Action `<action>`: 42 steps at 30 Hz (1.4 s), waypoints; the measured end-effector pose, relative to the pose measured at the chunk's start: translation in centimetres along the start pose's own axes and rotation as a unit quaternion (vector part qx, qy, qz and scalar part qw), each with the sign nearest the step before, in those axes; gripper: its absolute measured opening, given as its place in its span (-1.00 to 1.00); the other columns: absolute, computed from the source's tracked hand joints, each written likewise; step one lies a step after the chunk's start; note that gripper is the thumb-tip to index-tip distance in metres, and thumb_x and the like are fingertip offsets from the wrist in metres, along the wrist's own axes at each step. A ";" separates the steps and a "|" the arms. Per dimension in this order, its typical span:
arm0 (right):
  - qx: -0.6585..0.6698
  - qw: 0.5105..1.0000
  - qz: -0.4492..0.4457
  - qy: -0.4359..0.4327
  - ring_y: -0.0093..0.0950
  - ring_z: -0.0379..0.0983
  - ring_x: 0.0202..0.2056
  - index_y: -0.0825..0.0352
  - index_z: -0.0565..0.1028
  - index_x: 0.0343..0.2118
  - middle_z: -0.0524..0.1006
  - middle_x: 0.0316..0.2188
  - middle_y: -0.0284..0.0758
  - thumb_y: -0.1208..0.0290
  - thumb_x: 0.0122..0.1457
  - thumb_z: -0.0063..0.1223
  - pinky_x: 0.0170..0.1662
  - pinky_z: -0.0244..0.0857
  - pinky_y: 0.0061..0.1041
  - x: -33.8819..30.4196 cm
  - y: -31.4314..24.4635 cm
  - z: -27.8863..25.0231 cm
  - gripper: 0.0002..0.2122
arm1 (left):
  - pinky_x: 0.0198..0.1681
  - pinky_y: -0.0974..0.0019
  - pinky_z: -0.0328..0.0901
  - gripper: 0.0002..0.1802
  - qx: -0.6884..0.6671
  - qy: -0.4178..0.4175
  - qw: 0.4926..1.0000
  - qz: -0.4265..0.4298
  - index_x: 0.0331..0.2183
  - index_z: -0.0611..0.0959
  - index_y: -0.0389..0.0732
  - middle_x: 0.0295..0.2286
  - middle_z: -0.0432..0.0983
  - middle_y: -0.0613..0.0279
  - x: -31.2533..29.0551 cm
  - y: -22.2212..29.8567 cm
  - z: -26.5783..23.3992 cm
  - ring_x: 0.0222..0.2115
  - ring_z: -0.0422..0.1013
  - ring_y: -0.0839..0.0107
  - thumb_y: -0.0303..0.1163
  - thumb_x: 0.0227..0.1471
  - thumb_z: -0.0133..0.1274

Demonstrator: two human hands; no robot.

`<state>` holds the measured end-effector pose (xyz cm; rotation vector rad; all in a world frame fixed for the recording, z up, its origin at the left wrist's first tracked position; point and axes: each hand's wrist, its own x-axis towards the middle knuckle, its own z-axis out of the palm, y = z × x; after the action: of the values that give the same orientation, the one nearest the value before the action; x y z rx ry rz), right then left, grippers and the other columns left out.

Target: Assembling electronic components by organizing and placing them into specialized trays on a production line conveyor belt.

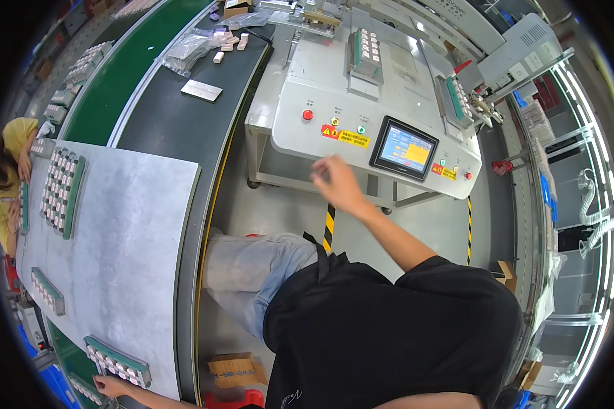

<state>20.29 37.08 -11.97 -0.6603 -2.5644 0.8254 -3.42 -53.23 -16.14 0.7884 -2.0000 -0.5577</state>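
Left of the grey machine (361, 102), beyond the dark conveyor belt (177, 129), a grey worktable (129, 232) carries green trays of small parts. At that table's near edge the left hand (110, 386) touches one green tray (118, 361), fingers spread flat on its rim, holding nothing. Right of the table, the right hand (335, 184) hangs in front of the machine's lower panel, fingers loosely curled and empty, just left of the touchscreen (404, 150) and below the red button (308, 114).
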 end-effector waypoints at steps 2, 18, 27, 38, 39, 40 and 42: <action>0.021 0.996 -0.038 -0.082 -0.20 0.47 -0.18 0.33 0.50 -0.13 0.48 -0.26 -0.14 0.26 0.21 0.22 -0.10 0.39 -0.24 -2.2 -1.7 2.7 -0.72 | -0.03 0.09 0.46 -0.56 -0.007 0.002 1.000 -0.003 -0.15 0.80 -0.19 -0.17 0.70 0.00 0.0 -0.2 -0.3 -0.15 0.60 0.01 -0.07 0.18 0.09; -0.036 0.953 -0.162 -0.253 0.08 0.29 0.14 0.61 0.19 0.26 0.34 0.11 0.10 0.00 -0.08 0.45 0.19 0.18 -0.02 -11.2 -14.8 15.1 -0.01 | 0.09 0.25 0.37 -0.55 -0.218 -0.176 0.957 -0.082 0.06 0.66 -0.23 -0.04 0.63 0.13 -6.7 12.5 -8.0 0.02 0.52 0.34 -0.14 0.33 0.00; -0.079 0.946 -0.180 -0.257 0.03 0.32 0.11 0.55 0.26 0.25 0.37 0.04 0.03 -0.04 -0.10 0.44 0.13 0.21 -0.07 -10.6 -14.9 15.5 -0.04 | 0.16 0.35 0.27 -0.50 -0.485 -0.245 0.831 -0.123 0.18 0.50 -0.30 0.09 0.50 0.14 -9.6 17.4 -7.3 0.06 0.41 0.42 -0.16 0.42 -0.18; -0.077 0.947 -0.173 -0.258 0.02 0.31 0.11 0.55 0.26 0.25 0.37 0.04 0.03 -0.01 -0.11 0.44 0.15 0.19 -0.08 -10.2 -15.3 15.6 -0.05 | 0.29 0.21 0.16 -0.40 -0.482 -0.294 0.808 -0.168 0.21 0.42 -0.36 0.16 0.41 0.00 -10.4 19.1 -7.0 0.18 0.32 0.29 -0.09 0.37 -0.18; -0.077 0.947 -0.170 -0.262 0.02 0.31 0.11 0.55 0.26 0.25 0.37 0.04 0.03 -0.01 -0.11 0.44 0.15 0.18 -0.08 -10.2 -15.2 15.6 -0.05 | 0.23 0.19 0.24 -0.41 -0.443 -0.290 0.828 -0.183 0.20 0.45 -0.32 0.12 0.46 0.00 -9.3 19.2 -6.7 0.14 0.37 0.30 -0.09 0.34 -0.09; -0.074 0.948 -0.170 -0.258 0.02 0.31 0.11 0.55 0.26 0.25 0.37 0.04 0.03 -0.01 -0.11 0.44 0.15 0.18 -0.08 -10.2 -15.3 15.6 -0.05 | 0.17 0.22 0.29 -0.42 -0.361 -0.274 0.878 -0.156 0.17 0.47 -0.34 0.07 0.51 -0.01 -8.2 19.5 -6.0 0.09 0.43 0.28 -0.10 0.32 -0.01; -0.079 0.947 -0.160 -0.269 0.02 0.30 0.11 0.55 0.27 0.24 0.37 0.05 0.03 0.00 -0.12 0.45 0.16 0.18 -0.09 -10.3 -15.4 15.5 -0.05 | 0.14 0.19 0.35 -0.26 -0.248 -0.243 0.932 -0.101 0.13 0.51 -0.39 0.01 0.56 -0.12 -5.2 19.7 -4.2 0.05 0.50 0.16 0.00 0.15 0.22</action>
<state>16.57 13.59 -16.26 -0.0381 -3.1331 0.7725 -3.83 -36.12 -4.31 0.5737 -2.0771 -1.4310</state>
